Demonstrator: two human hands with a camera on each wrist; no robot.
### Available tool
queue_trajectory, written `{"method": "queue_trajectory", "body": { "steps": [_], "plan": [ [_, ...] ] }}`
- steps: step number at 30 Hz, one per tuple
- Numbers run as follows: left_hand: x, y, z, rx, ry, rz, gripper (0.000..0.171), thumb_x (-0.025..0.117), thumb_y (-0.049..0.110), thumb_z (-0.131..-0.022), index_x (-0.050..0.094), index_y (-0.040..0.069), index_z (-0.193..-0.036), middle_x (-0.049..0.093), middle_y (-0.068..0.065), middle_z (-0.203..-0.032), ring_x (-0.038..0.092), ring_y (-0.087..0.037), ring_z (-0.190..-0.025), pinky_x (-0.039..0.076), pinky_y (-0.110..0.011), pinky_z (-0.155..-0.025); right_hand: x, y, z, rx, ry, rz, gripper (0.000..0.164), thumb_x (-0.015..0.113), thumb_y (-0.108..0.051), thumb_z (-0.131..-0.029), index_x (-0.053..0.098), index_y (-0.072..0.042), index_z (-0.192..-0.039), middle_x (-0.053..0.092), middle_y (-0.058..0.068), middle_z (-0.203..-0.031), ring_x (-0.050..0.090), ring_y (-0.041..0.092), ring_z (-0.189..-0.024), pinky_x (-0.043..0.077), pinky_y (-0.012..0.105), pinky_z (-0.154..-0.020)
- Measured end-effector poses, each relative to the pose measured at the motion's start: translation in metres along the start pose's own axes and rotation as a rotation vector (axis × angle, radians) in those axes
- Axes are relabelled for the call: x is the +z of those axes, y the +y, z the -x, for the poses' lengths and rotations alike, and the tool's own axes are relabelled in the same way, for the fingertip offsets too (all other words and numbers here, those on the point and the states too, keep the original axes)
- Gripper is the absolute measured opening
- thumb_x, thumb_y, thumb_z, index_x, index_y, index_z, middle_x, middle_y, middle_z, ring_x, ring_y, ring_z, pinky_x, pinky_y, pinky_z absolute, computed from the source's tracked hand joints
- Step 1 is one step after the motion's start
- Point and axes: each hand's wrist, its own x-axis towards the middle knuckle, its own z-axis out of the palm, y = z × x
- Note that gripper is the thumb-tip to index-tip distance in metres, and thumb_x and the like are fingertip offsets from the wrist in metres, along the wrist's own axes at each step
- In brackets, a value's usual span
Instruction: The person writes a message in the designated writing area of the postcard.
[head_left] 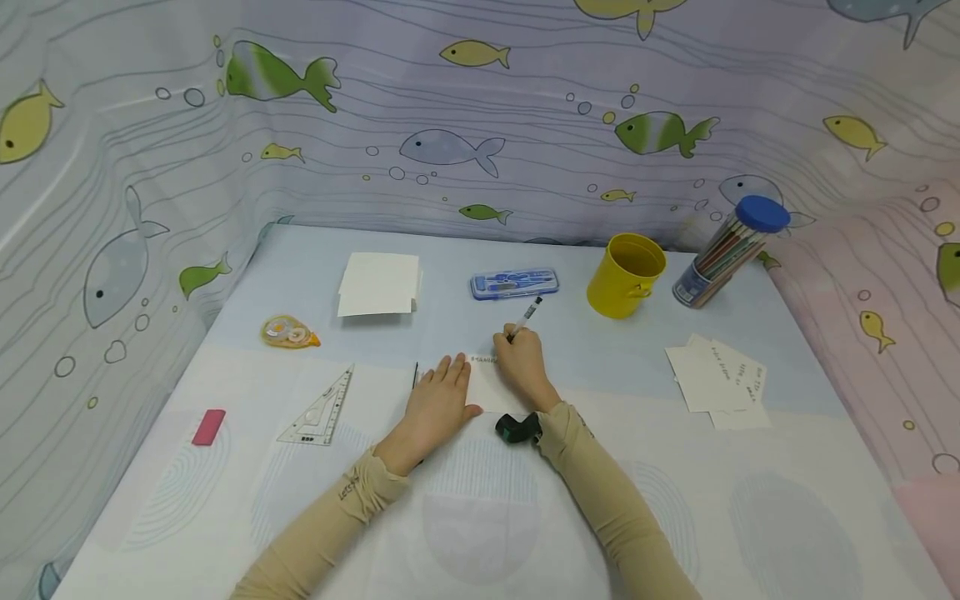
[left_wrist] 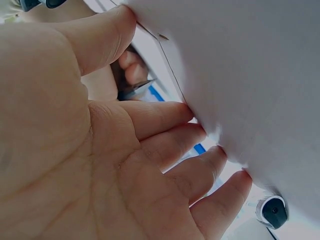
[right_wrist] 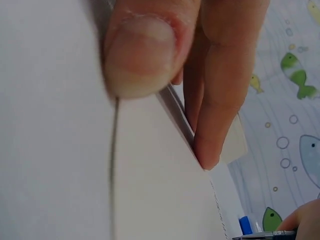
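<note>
In the head view, my right hand (head_left: pixel 522 362) pinches a pen (head_left: pixel 534 307) with a clear barrel and dark grip. Its hand rests on a small white card (head_left: pixel 489 392) bearing a line of handwriting along the top. My left hand (head_left: pixel 441 396) lies with straight fingers across the card's left part. In the left wrist view, the left palm (left_wrist: pixel 115 150) shows from below, fingertips against a white surface. The right wrist view shows the left thumb (right_wrist: pixel 142 55) large over the card (right_wrist: pixel 155 180), with the pen (right_wrist: pixel 262 235) at lower right. A thin dark object (head_left: pixel 416 374) is partly hidden beside the left hand.
Behind are blank cards (head_left: pixel 378 283), a blue case (head_left: pixel 514 283), a yellow bucket (head_left: pixel 618 292) and a blue-lidded pencil tub (head_left: pixel 720 258). Written cards (head_left: pixel 697 379) lie right; correction tape (head_left: pixel 288 332), a set square (head_left: pixel 322 412) and a pink eraser (head_left: pixel 208 427) lie left.
</note>
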Motion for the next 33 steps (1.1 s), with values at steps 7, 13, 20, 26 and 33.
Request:
{"method": "queue_trajectory", "body": {
  "steps": [7,13,20,26,33],
  "plan": [
    [-0.0016,0.0,-0.0003,0.006,0.0,-0.002,0.073,0.06,0.046,-0.092,0.043,-0.005,-0.142,0.041,-0.02,-0.151,0.039,-0.038,-0.14,0.041,-0.052,-0.109,0.0005,0.0023,-0.0014,-0.02,0.021,-0.025,0.038,0.047,-0.004,-0.086,0.031,-0.014,-0.053,0.024,-0.009,-0.043,0.019,0.009,-0.043,0.017,0.021,-0.043],
    [-0.0008,-0.0005,-0.0006,0.008,0.004,0.005,0.073,0.06,0.046,-0.092,0.043,-0.005,-0.142,0.041,-0.02,-0.15,0.039,-0.038,-0.139,0.041,-0.052,-0.109,0.0006,0.0025,-0.001,-0.008,0.026,-0.013,0.036,0.048,-0.006,-0.085,0.034,-0.014,-0.053,0.028,-0.005,-0.046,0.023,0.009,-0.043,0.019,0.021,-0.042],
    [-0.0012,0.0001,0.0004,0.009,0.002,-0.006,0.073,0.06,0.046,-0.092,0.043,-0.004,-0.142,0.041,-0.02,-0.15,0.039,-0.038,-0.14,0.041,-0.051,-0.109,0.0001,0.0014,-0.0001,0.003,0.007,-0.005,0.035,0.048,-0.006,-0.085,0.035,-0.014,-0.054,0.031,-0.004,-0.045,0.027,0.009,-0.041,0.02,0.02,-0.042],
    [-0.001,0.0002,0.0005,0.012,0.003,-0.013,0.073,0.059,0.046,-0.092,0.043,-0.004,-0.142,0.041,-0.02,-0.15,0.039,-0.038,-0.14,0.041,-0.051,-0.109,0.0007,0.0025,-0.0004,-0.003,0.015,0.002,0.036,0.049,-0.006,-0.084,0.033,-0.014,-0.053,0.026,-0.007,-0.045,0.022,0.009,-0.044,0.018,0.02,-0.043],
    [-0.0013,0.0005,0.0005,0.004,0.0,0.003,0.073,0.06,0.045,-0.092,0.043,-0.004,-0.142,0.041,-0.02,-0.15,0.039,-0.038,-0.139,0.041,-0.051,-0.109,-0.0002,-0.0001,0.0001,-0.003,0.01,0.018,0.036,0.049,-0.006,-0.086,0.033,-0.014,-0.054,0.026,-0.006,-0.047,0.022,0.01,-0.045,0.019,0.021,-0.044]
  ]
}}
